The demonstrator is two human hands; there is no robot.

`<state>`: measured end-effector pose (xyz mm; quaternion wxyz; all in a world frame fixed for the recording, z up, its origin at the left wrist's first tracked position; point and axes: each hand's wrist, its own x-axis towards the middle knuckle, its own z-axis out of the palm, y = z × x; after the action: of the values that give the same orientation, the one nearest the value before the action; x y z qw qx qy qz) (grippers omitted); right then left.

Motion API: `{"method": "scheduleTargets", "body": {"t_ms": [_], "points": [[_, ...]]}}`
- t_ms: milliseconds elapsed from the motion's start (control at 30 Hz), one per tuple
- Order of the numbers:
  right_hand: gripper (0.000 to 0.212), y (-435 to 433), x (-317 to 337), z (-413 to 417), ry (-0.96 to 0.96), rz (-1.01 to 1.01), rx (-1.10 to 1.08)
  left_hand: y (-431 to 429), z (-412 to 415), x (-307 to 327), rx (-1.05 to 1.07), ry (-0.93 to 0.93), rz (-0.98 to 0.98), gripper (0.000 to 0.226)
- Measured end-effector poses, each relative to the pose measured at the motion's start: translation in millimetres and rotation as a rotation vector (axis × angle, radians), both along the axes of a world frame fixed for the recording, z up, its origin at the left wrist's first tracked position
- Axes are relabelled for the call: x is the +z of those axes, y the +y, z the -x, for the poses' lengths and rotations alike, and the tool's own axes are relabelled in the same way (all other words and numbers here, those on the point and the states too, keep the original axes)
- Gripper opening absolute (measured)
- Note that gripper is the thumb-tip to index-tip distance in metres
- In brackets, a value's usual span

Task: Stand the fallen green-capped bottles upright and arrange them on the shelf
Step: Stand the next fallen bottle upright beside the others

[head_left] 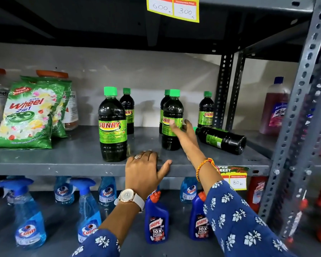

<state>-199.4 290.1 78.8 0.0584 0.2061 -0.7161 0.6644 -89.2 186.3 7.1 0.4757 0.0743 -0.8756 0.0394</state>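
Right hand [183, 135] fingers open beside fallen bottle [221, 139]; left hand [146, 171] flat on shelf [63, 164].

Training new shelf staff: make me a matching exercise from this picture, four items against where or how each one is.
Items:
1. fallen bottle
2. left hand
3. Wheel packet
4. Harpic bottles

States or places:
A. standing on the lower shelf
B. resting on the front edge of the middle shelf
C. lying on its side at the right of the middle shelf
D. leaning at the left of the middle shelf

Pairs: 1-C, 2-B, 3-D, 4-A
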Motion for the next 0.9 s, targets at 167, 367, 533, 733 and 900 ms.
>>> {"method": "scheduleTargets", "body": {"t_ms": [167,367,533,733,900], "points": [[0.073,-5,-2,6,0.071,-0.135,-0.155,1,1,0,0.005,0.023,0.007,0.053],[0.038,-1,-5,11,-0.060,0.009,0.098,1,3,-2,0.011,0.028,-0.015,0.054],[0.053,1,-4,7,-0.072,0.098,0.100,1,3,-3,0.012,0.027,-0.023,0.053],[0.063,-3,-6,4,0.055,-0.120,-0.106,2,2,-2,0.017,0.017,-0.019,0.053],[0.055,0,-3,-5,0.082,-0.191,-0.130,4,-1,1,0.026,0.007,-0.008,0.055]]}}
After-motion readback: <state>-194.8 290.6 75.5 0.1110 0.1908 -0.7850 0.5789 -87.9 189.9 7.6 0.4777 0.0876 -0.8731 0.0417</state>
